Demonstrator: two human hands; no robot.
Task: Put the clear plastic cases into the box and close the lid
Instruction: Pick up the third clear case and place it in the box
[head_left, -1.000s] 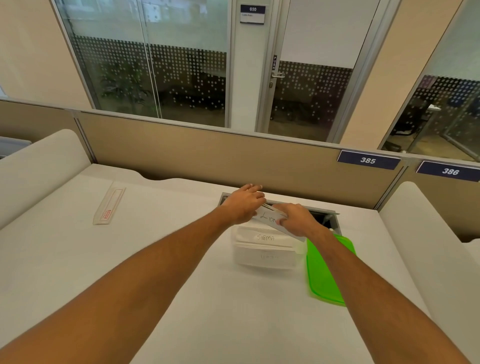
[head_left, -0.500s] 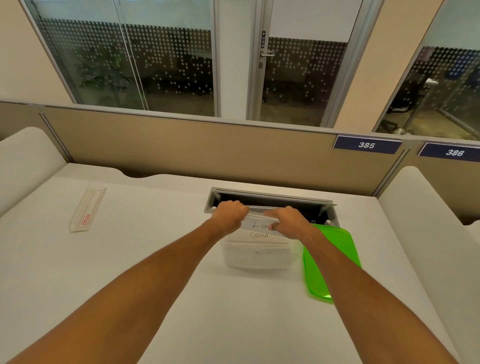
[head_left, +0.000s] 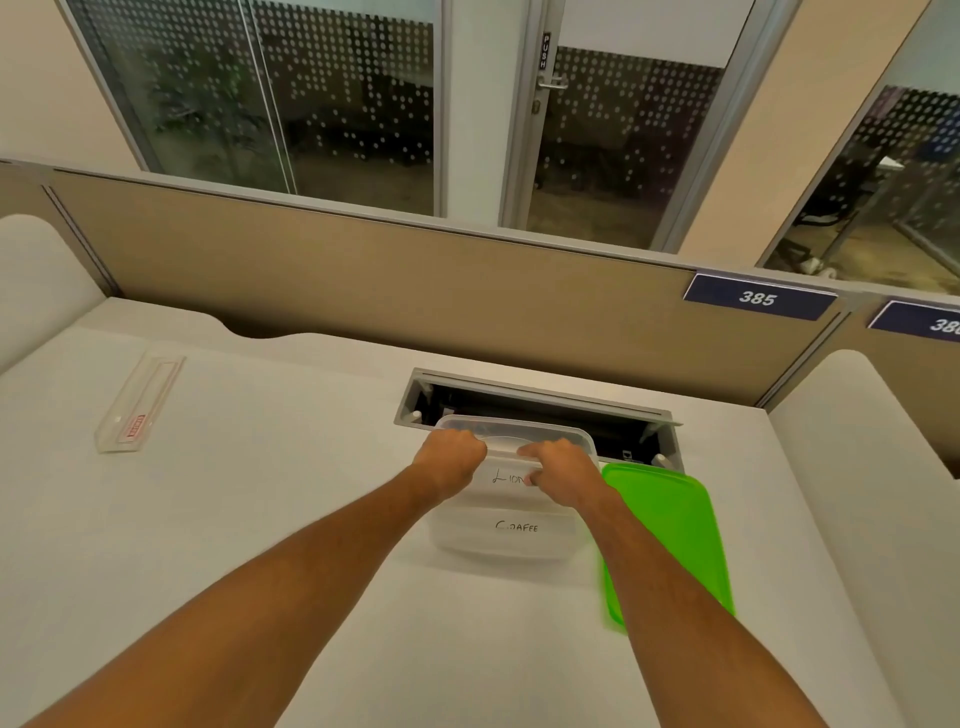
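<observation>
Now both hands, left hand and right hand, pinch the labelled case over the box; its long axis runs nine-to-three. Another case lies at ten o'clock, nearer the left.

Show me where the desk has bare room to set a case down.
Widest bare patch: the desk between the clear case at far left and the box, running to the near edge. Crowded: around the box, where left hand and right hand grip a labelled case, green lid beside, cable tray behind.
</observation>
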